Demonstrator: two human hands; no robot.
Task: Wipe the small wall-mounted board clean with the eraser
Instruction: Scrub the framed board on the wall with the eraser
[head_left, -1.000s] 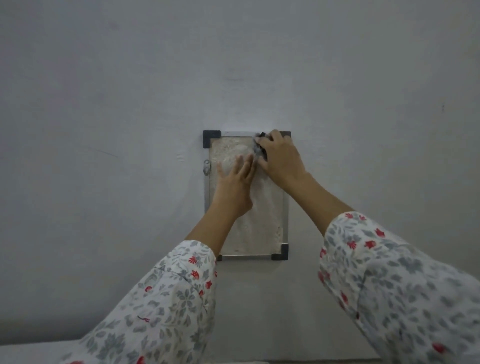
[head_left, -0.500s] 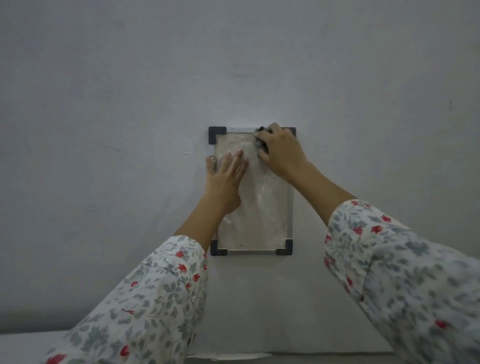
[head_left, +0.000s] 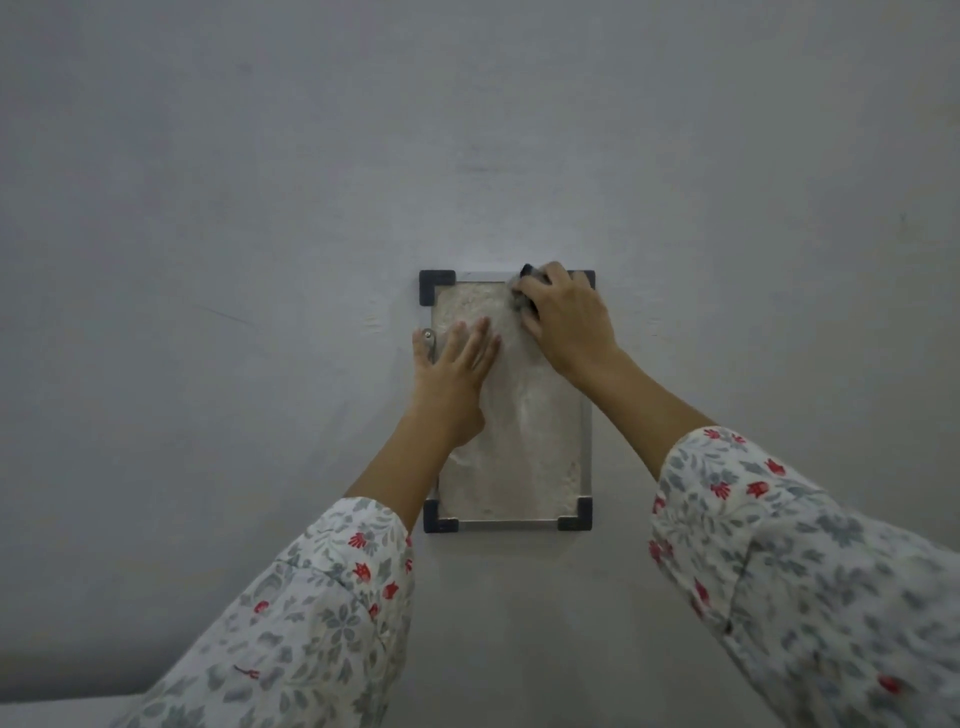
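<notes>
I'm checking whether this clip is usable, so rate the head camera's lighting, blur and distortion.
Head view: dim, flat, grey light with no glare and only soft shadows on the wall. The board, left hand and right hand on the eraser read reasonably sharp. The floral sleeves are soft near the lower edge. Wide-angle stretch shows at the corners.

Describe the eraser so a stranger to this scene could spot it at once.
On the bare grey wall hangs a small framed board with dark corner caps. At its top edge, near the right corner, the right hand presses the eraser: a dark lump mostly hidden under the fingers, unlike the flat, empty left hand lower left.
</notes>
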